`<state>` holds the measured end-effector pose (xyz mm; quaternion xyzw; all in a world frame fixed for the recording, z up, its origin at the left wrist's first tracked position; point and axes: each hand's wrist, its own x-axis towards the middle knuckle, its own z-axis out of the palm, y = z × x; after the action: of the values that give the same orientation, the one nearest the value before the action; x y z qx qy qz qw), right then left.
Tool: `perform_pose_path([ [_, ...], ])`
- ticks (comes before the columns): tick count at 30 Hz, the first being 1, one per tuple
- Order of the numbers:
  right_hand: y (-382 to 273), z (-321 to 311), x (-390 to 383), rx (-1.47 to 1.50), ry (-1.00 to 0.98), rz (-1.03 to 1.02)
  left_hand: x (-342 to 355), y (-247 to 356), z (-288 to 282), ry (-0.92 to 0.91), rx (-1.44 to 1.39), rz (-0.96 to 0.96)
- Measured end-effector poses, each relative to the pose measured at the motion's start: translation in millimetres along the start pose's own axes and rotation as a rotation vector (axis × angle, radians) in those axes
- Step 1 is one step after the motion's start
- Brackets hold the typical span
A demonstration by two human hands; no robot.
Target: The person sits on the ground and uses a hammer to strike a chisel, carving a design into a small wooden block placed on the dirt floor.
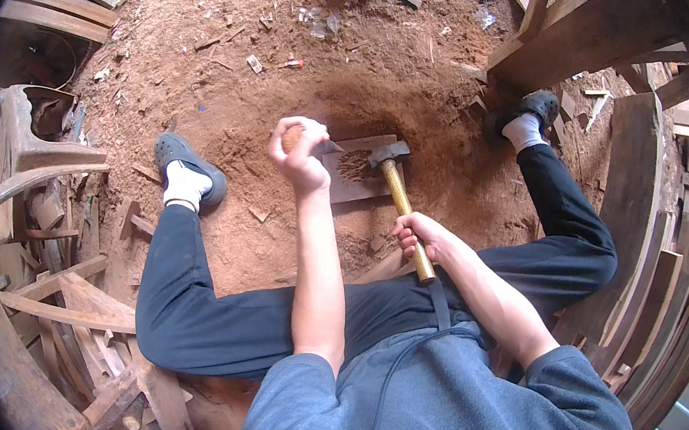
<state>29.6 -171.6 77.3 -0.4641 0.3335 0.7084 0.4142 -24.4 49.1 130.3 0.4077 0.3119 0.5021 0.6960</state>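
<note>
I sit on a sawdust floor with my legs spread. My left hand (299, 153) grips the wooden handle of a chisel (327, 146), whose blade rests on a flat wooden board (358, 186) lying between my feet. A carved patch shows on the board. My right hand (420, 234) holds the yellow handle of a hammer (400, 199); its dark metal head lies over the board's right part, just right of the chisel.
A worn plastic chair (19, 156) stands at the left, with scrap wood (84, 333) below it. A heavy wooden frame (587, 22) rises at the upper right. Curved planks (668, 261) are stacked on the right. Wood chips litter the sawdust.
</note>
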Motion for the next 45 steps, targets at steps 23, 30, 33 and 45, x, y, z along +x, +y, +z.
perform_pose_path([
  [23,-1,-3,1,0.008,-0.05,-0.009,-6,-87,-55,-0.224,0.018,-0.257],
  [30,-3,-3,1,0.0,-0.008,-0.041,-8,-85,-41,-0.586,0.308,-0.155],
  [33,-4,-2,-5,0.066,0.019,-0.063,-10,-91,-34,-0.508,0.537,-0.119],
  [45,-4,46,-135,-0.588,0.272,-0.765,-11,-107,-41,-0.516,0.635,-0.069],
])
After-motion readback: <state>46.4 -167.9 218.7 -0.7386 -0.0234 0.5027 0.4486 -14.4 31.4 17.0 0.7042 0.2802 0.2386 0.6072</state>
